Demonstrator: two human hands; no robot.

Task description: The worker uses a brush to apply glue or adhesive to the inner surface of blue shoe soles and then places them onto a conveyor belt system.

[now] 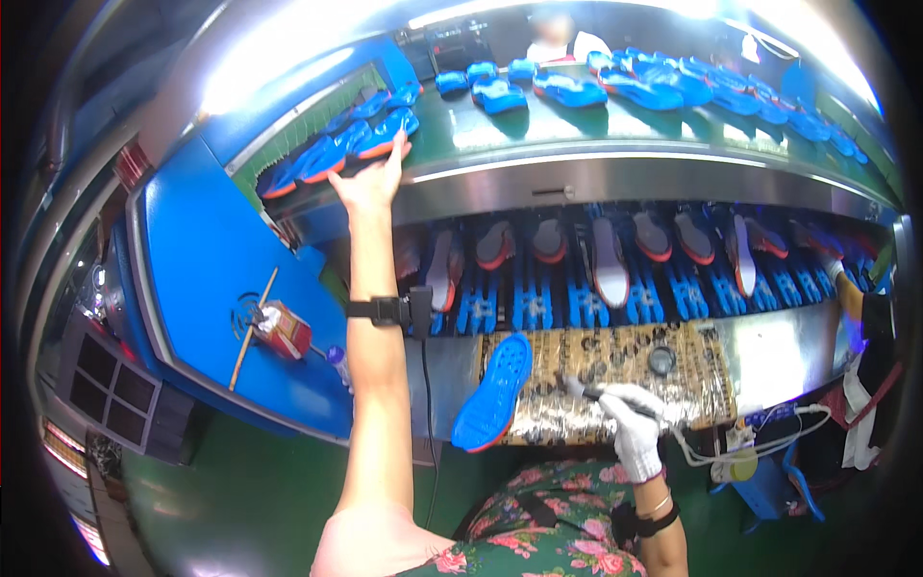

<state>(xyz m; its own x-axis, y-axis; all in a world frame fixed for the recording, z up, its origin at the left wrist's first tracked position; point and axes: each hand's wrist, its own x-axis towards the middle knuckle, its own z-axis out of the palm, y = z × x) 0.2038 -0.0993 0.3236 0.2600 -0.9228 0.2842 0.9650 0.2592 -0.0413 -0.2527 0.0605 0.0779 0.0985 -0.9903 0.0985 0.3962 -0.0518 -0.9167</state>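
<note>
Head view: ridged blue rubber sole (pixel 493 393)

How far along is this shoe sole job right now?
Done, it seems: rows of blue soles already lie on the upper belt, and more stand in the lower rack. In hand: the left hand reaches to a sole at the belt's edge, while the gloved right hand holds a tool. Left: one blue sole lies on the mat, apparently waiting.

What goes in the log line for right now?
left hand: reaching blue shoe on belt | right hand: gloved, holding tool | blue sole: on bench
</note>
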